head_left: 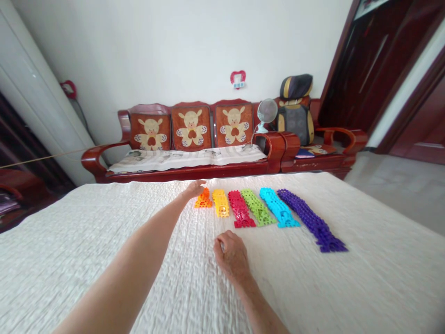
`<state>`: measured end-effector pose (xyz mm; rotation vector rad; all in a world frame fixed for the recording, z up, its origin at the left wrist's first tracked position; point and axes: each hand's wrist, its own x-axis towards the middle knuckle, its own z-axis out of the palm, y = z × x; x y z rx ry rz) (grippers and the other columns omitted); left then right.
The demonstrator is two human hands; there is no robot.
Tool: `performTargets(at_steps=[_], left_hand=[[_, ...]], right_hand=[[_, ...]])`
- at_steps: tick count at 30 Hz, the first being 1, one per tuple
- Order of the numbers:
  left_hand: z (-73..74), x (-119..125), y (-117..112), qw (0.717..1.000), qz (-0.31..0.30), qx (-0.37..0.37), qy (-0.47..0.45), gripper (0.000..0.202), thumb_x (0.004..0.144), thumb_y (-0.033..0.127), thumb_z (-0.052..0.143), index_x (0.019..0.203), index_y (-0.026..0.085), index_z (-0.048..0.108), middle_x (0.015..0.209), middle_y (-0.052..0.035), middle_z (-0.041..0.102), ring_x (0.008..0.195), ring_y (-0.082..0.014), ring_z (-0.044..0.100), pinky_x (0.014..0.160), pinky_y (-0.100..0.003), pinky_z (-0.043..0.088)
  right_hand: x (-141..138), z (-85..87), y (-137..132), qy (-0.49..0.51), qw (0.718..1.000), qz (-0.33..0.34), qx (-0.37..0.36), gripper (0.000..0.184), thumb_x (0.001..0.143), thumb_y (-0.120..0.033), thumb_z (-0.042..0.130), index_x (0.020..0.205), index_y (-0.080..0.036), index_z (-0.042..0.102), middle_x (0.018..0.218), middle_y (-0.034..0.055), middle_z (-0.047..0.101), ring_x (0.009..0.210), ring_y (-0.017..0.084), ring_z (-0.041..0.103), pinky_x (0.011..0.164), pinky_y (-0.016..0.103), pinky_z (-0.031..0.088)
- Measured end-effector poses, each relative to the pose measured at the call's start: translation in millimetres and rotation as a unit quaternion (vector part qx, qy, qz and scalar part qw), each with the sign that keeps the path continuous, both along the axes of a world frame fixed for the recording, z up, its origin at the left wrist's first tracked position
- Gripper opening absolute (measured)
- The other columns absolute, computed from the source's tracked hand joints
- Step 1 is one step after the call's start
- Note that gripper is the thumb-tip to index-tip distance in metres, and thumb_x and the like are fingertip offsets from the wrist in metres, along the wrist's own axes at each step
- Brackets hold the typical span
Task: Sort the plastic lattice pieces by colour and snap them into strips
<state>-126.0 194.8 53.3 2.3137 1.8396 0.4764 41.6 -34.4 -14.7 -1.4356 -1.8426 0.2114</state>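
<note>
Plastic link strips lie in a row of six on our quilted bedspread, running from a short orange strip through yellow, red, green and cyan to a long purple strip. Our left hand reaches out with its fingers stretched and loosely together, pinching nothing; we cannot tell whether they touch the orange strip or stop just short of it. Our right hand rests loosely curled on the bedspread, near the red strip, and we cannot tell whether its palm hides anything.

The strips lie close together, so a careless sweep of either hand could knock one into its neighbour. The soft, puckered bedspread offers poor footing: pressing on it could tilt the strips, and dragging it could shift several at once. The long purple strip looks flexible, so lifting it by one end could make it sag, twist or pull apart at its links.
</note>
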Motion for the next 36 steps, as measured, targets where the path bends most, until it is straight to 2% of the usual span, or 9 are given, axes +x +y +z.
performTargets(at_steps=[4,9,11,16,19,24,28,32,36], left_hand=[[1.7,6,-2,1.000,-0.006,-0.007,-0.010,0.047,0.076,0.004,0.048,0.117,0.015,0.066,0.116,-0.0096,0.069,0.110,-0.0223,0.062,0.098,-0.034,0.048],[2.6,-6,-19,0.997,0.002,0.068,-0.040,0.054,0.079,0.004,0.040,0.130,0.017,0.055,0.135,-0.0076,0.057,0.128,-0.0182,0.049,0.110,-0.034,0.037],[-8.1,-21,-39,0.994,-0.006,0.092,-0.050,0.051,0.081,0.006,0.040,0.128,0.016,0.055,0.133,-0.0080,0.058,0.125,-0.0180,0.052,0.109,-0.034,0.038],[-49.2,-69,-108,0.998,-0.008,0.062,-0.024,0.041,0.078,0.008,0.044,0.115,0.015,0.062,0.119,-0.0097,0.066,0.112,-0.0191,0.061,0.101,-0.036,0.046],[-58.1,-84,-148,0.995,-0.037,0.089,-0.035,0.036,0.078,0.012,0.048,0.109,0.016,0.064,0.116,-0.0092,0.067,0.111,-0.0197,0.061,0.099,-0.035,0.047],[-59.1,-88,-214,0.991,-0.055,0.089,-0.079,0.034,0.079,0.016,0.048,0.108,0.019,0.066,0.115,-0.0065,0.068,0.109,-0.0190,0.063,0.097,-0.035,0.049],[-76.8,-88,-257,0.993,-0.047,0.067,-0.083,0.036,0.075,0.014,0.049,0.106,0.019,0.067,0.116,-0.0071,0.068,0.110,-0.0199,0.063,0.098,-0.035,0.050],[-99.2,-81,-291,0.989,-0.065,0.119,-0.059,0.037,0.075,0.011,0.048,0.105,0.019,0.068,0.117,-0.0081,0.067,0.112,-0.0213,0.061,0.098,-0.038,0.050],[-109.4,-68,-317,0.982,-0.035,0.187,-0.012,0.037,0.084,0.013,0.043,0.115,0.017,0.063,0.128,-0.0119,0.060,0.120,-0.0269,0.054,0.097,-0.045,0.049]], right_hand=[[0,-1.9,0,-0.001,1.000,-0.003,-0.004,0.016,0.083,-0.016,0.050,0.069,-0.019,0.057,0.072,0.0015,0.059,0.074,0.015,0.053,0.071,0.027,0.033],[0,1.7,-2,-0.006,1.000,0.001,0.001,0.018,0.084,-0.016,0.049,0.068,-0.019,0.056,0.071,0.0011,0.058,0.072,0.014,0.053,0.068,0.027,0.032],[0,3.3,-3,-0.009,1.000,-0.001,0.009,0.019,0.085,-0.015,0.049,0.068,-0.019,0.056,0.071,0.0012,0.058,0.071,0.014,0.052,0.067,0.026,0.031],[0,1.4,2,-0.017,1.000,0.000,0.021,0.018,0.084,-0.014,0.049,0.068,-0.018,0.057,0.070,0.0008,0.059,0.070,0.013,0.053,0.066,0.025,0.031],[2,-2.2,7,-0.007,1.000,0.006,0.029,0.019,0.084,-0.015,0.049,0.068,-0.018,0.058,0.070,0.0007,0.060,0.070,0.012,0.054,0.066,0.024,0.031],[4,-4.0,11,-0.014,1.000,-0.003,0.020,0.020,0.086,-0.015,0.047,0.069,-0.017,0.058,0.072,0.0008,0.061,0.072,0.012,0.055,0.066,0.022,0.032],[2,-0.6,9,-0.048,0.999,-0.023,-0.007,0.022,0.088,-0.017,0.045,0.074,-0.017,0.061,0.077,0.0029,0.063,0.075,0.013,0.056,0.068,0.023,0.034],[1,0.7,1,-0.082,0.996,-0.016,-0.022,0.020,0.086,-0.014,0.045,0.084,-0.017,0.066,0.088,0.0051,0.065,0.087,0.015,0.057,0.078,0.023,0.037],[1,0.5,-20,-0.122,0.992,0.012,-0.041,0.027,0.085,-0.016,0.047,0.104,-0.018,0.066,0.107,0.0073,0.065,0.102,0.016,0.055,0.091,0.027,0.037]])
